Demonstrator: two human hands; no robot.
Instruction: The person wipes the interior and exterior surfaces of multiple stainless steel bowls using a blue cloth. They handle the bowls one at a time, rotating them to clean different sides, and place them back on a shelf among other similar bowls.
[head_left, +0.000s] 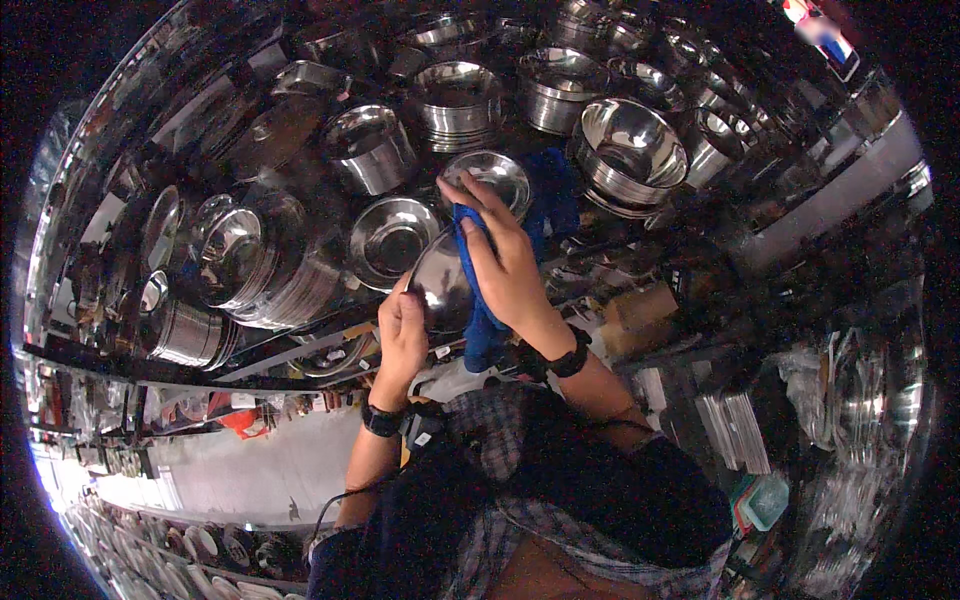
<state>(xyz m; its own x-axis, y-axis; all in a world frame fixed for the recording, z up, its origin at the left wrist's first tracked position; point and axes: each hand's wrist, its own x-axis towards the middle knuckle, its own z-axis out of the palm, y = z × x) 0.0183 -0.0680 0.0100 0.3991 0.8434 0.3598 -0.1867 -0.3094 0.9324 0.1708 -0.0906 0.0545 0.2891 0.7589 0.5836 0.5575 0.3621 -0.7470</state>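
My left hand (403, 334) grips the rim of a shiny metal bowl (441, 281), thumb on the near side. The bowl is tilted on edge in front of me. In my right hand (504, 262) is a blue cloth (478, 285), which lies against the bowl's side and hangs down below the palm. The fingers of that hand point away from me and hide part of the bowl. Just beyond them sits a round steel bowl (506, 180), partly covered by the hand. A wide-rimmed steel bowl (395, 241) stands to the left of the held one.
Stacked steel pots (457, 97) and a deep pot stack (634, 150) crowd the shelf ahead. Left of me are nested steel dishes (240, 255). More blue fabric (553, 195) lies beside the pots. A cardboard box (637, 315) is at right, above plastic-wrapped goods (847, 405).
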